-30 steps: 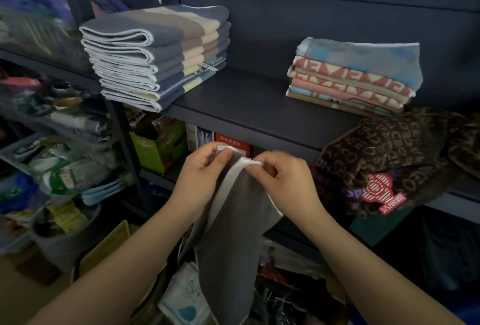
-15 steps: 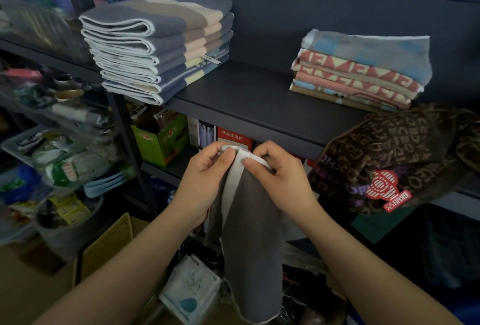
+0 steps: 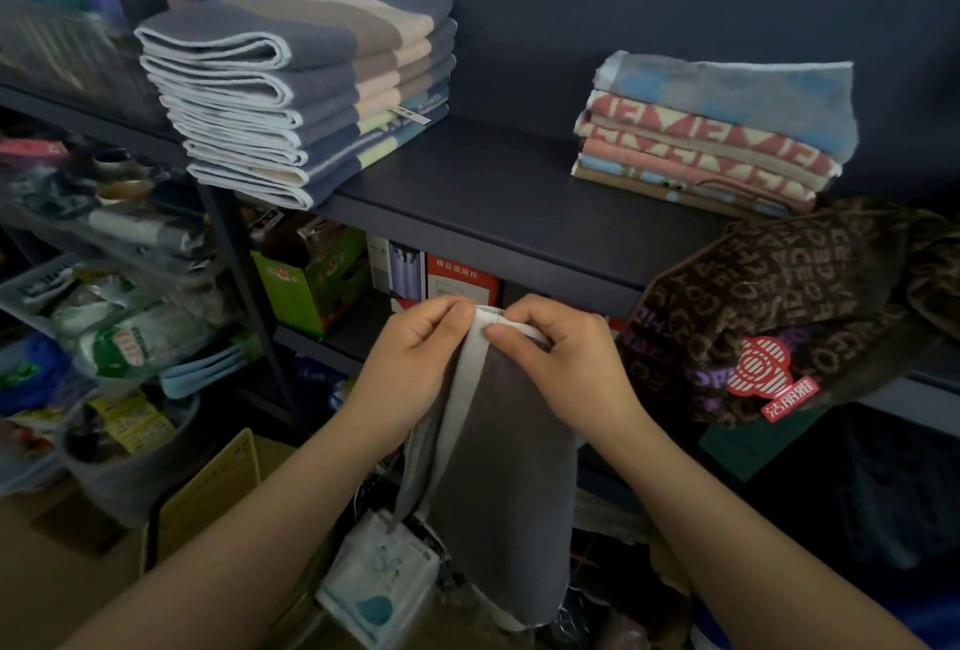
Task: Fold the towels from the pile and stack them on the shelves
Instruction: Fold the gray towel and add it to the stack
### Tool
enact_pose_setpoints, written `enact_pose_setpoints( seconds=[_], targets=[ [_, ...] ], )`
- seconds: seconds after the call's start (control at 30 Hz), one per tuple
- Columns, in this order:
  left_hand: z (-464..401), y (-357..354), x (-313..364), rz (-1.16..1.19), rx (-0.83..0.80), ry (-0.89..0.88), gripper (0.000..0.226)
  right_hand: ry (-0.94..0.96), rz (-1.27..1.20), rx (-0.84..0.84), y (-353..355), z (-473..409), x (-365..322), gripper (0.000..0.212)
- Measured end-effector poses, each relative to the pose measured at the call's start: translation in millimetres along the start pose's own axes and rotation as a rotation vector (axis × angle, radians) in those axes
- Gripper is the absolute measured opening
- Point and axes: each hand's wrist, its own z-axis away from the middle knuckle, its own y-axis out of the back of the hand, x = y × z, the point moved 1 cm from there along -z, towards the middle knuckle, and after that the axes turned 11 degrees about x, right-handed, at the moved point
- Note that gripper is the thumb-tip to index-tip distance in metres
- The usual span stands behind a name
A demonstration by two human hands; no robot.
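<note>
Grey terry towel with a pale cream border (image 3: 498,452) hangs lengthwise in front of the dark metal shelf (image 3: 519,212), its top edge level with the shelf's front lip and its lower end dangling over floor clutter. Already doubled along its length; the two top corners are brought together.

Left hand (image 3: 415,363): thumb and fingers pinched on the cream corner from the left. Right hand (image 3: 561,363): fingers curled, pinching the same corner from the right, fingertips nearly touching the left's. Both hands clamped on the towel, close together.

Judgement, step in hand: matching corners before the next fold. To do it well:
- line up the cream borders edge to edge before letting either pinch go;
- let the hanging weight pull out creases, a light shake if it twists;
- next fold probably brings the bottom end up to the top, so one hand must slide down while the other keeps both corners;
- finish with the rounded fold facing out, as on the left stack.

Counts, left to right:
- stack of folded grey, tan and cream striped towels (image 3: 301,88) at the shelf's left end: about seven, lower layers hard to separate.
- towel in hand: one.
- stack of folded pink-patterned and pale blue towels (image 3: 717,134) further right on the same shelf: roughly five or six, edges overlap.
- loose brown letter-patterned towel with a red label (image 3: 779,311), heaped at the shelf's right end: at least one, unfolded; cannot tell whether more lie beneath.
</note>
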Motion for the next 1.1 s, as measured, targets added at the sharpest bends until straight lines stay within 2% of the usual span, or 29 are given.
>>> enact_pose_setpoints(
  seconds=[0.2,0.27,0.37,0.43,0.53,0.6,0.7,0.77,0.83,0.97,1.03,1.1],
  targets=[
    [-4.9,-1.8,3.6,-0.028,-0.018,-0.160,0.008,-0.089,0.021,0.097,-1.2,-3.4,-0.2,0.015],
    [-8.5,2.5,8.5,-0.023,-0.062,-0.193,0.008,-0.067,-0.044,-0.024,1.3,-7.9,0.5,0.027],
    [-12.6,13.5,16.7,-0.061,-0.122,-0.218,0.013,-0.106,-0.171,-0.355,8.7,-13.4,4.6,0.021],
    [-16.4,23.1,18.1,-0.155,-0.133,-0.263,0.012,-0.163,-0.110,-0.441,13.1,-15.2,11.8,0.025],
    [-21.2,38.9,13.0,-0.194,-0.074,-0.241,0.011,-0.058,0.081,-0.450,9.8,-10.1,18.5,0.026],
    [-22.9,43.8,9.2,-0.306,-0.079,-0.243,0.011,0.020,0.189,-0.415,1.2,-3.8,18.6,0.025],
    [-24.4,41.8,13.0,-0.629,-0.236,-0.288,0.034,0.075,0.282,-0.342,-12.7,2.5,14.4,0.025],
    [-26.9,37.6,14.5,-0.978,-0.330,-0.405,0.049,0.134,0.289,-0.307,-20.7,4.6,12.6,0.024],
    [-28.0,32.3,10.2,-1.171,-0.370,-0.536,0.045,0.170,0.290,-0.274,-25.9,5.2,12.5,0.024],
    [-25.9,28.6,-9.6,-0.997,-0.425,-0.520,0.060,0.148,0.185,-0.209,-25.2,3.6,18.4,0.024],
    [-27.4,33.5,-13.9,-1.032,-0.366,-0.594,0.065,0.095,0.114,-0.293,-23.2,2.9,25.6,0.016],
    [-30.7,38.9,-14.6,-1.098,-0.223,-0.663,0.064,-0.001,0.105,-0.437,-20.3,3.5,36.7,0.015]
  ],
)
